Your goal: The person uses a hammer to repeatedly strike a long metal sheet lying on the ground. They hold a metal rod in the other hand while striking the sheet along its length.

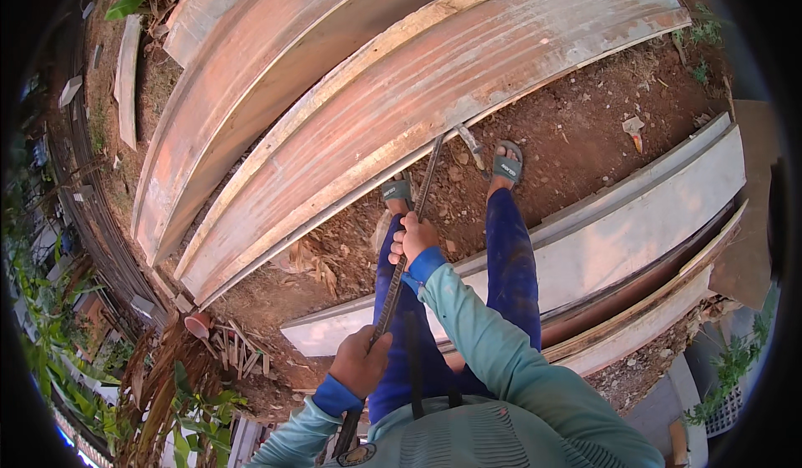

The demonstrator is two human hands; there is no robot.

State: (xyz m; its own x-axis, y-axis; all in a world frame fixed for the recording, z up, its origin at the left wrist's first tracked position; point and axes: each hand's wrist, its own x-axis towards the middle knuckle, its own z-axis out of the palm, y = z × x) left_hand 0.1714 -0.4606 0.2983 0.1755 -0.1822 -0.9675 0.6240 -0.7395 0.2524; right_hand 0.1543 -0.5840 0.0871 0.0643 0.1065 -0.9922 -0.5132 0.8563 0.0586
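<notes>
Fingers (398,247) of the right hand (418,239) are curled tightly around a long dark bar (392,295), and the left hand (359,363) is closed on the same bar lower down, closer to the body. Some of the left fingertips are hidden behind the grip, but that hand looks clenched too. No gap shows between either palm and the bar.

It lies on a slant in front of the person, its long axis running from the lower left, beside the waist, up and slightly right to the near edge of a wide wooden panel (434,109). The far tip meets that edge; whether it sits under the wood or only against it cannot be told. The right hand is nearer to that tip, with a bare length of bar between them, and the panel lies ahead of both hands. Just right of the tip is a short tool (470,145), probably a hammer, near the right sandal (507,166).

As for writing, pale lettering shows on the sandal straps, and a round dark badge (357,455) sits on the shirt (464,439), too small to read. No lettering can be made out on the bar or panel.
</notes>
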